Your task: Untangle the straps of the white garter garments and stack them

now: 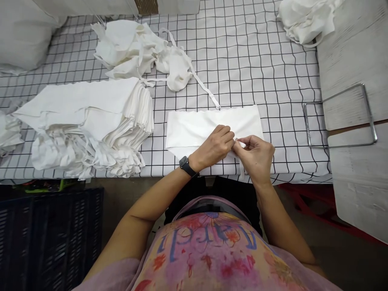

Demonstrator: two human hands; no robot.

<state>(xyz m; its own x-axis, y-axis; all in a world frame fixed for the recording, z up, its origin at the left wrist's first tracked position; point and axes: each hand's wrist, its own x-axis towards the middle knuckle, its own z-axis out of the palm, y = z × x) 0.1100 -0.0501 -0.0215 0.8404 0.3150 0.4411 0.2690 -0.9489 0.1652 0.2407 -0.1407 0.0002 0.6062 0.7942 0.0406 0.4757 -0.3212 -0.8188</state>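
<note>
A flat white cloth garment [184,125] with a scalloped top edge lies on the table in front of me. My left hand [215,145], wearing a dark watch, is closed with its fingertips bunched over the garment's lower right part. Close against it, my right hand [254,153] pinches a small folded bit of white strap [241,144] between thumb and fingers. Below that pinch a thin band hangs toward the table edge. The fingertips of both hands nearly meet, and they hide the exact grip. Beyond the garment's top edge lies another strap with an adjuster [214,100].
To the left is a thick stack of white garments [81,101] with dangling straps. Behind it sits a loose white heap [130,48]. More white cloth [307,20] lies at the back right, beside a cardboard box [357,52] and a metal wire frame [351,144]. A dark crate [51,226] stands below left.
</note>
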